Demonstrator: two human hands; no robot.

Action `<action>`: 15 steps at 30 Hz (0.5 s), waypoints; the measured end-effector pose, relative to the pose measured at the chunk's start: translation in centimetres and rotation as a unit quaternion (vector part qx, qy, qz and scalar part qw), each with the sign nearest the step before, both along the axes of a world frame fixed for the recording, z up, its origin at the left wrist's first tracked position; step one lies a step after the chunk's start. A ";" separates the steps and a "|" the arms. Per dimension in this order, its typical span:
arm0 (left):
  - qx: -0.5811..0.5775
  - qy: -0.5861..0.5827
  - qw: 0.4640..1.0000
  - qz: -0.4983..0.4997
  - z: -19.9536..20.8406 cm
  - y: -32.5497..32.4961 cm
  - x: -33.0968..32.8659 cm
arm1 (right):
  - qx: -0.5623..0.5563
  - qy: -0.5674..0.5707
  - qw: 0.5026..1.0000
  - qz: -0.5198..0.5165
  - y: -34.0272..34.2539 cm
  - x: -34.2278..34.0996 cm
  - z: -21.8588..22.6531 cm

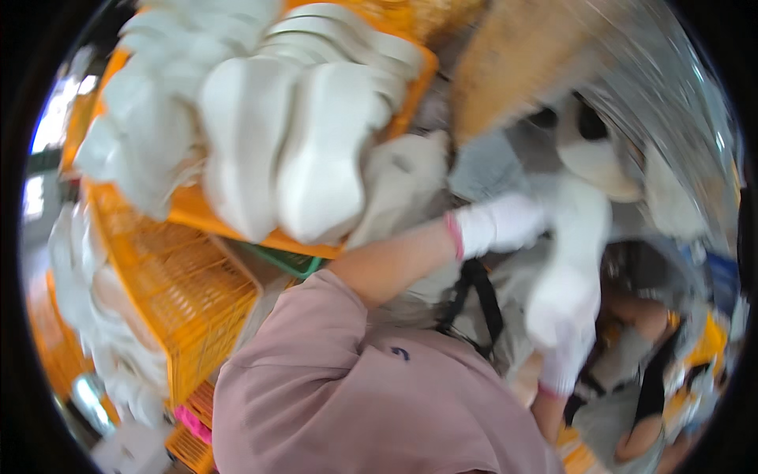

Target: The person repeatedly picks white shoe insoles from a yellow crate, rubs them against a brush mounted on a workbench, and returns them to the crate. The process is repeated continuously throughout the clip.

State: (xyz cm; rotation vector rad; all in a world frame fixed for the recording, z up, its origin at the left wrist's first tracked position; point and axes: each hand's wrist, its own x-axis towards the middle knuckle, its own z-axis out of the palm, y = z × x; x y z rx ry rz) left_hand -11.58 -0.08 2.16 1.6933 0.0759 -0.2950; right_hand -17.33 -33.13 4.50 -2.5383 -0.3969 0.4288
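Note:
A white shoe sole [576, 237] stands lengthwise in front of me, blurred by motion. My right hand [567, 355], in a white glove with a pink cuff, grips its near end. My left hand [501, 225], gloved the same way, reaches across to the sole's left side, near its far half. Blur smears the left fingers, so I cannot make out whether they touch it. Just beyond lie a beige-white shoe part [592, 150] with a dark opening and a light grey piece [485, 166].
An orange crate [205, 209] heaped with white soles [324, 150] stands at left. Below it is another orange crate [174, 292], with more soles [110, 316] beside it. Brown cardboard [537, 63] and clear plastic sheeting [671, 95] are at far right. Another person's arm [639, 312] shows at right.

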 end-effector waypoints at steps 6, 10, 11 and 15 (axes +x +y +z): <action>0.551 -0.259 0.680 0.408 7.8 16.9 -15.2 | -0.370 0.115 0.899 -0.203 -11.1 -11.1 -1.9; 0.641 0.016 0.636 0.428 10.5 25.0 -17.3 | -0.056 -0.068 0.983 -0.162 -7.0 -7.3 -3.9; 0.609 0.021 0.673 0.419 12.1 25.3 -17.4 | 0.021 -0.021 0.992 -0.121 -4.4 -5.6 -3.4; 0.364 -0.130 0.791 0.474 19.8 20.6 -18.9 | 0.171 0.040 0.984 0.016 10.3 -2.2 2.6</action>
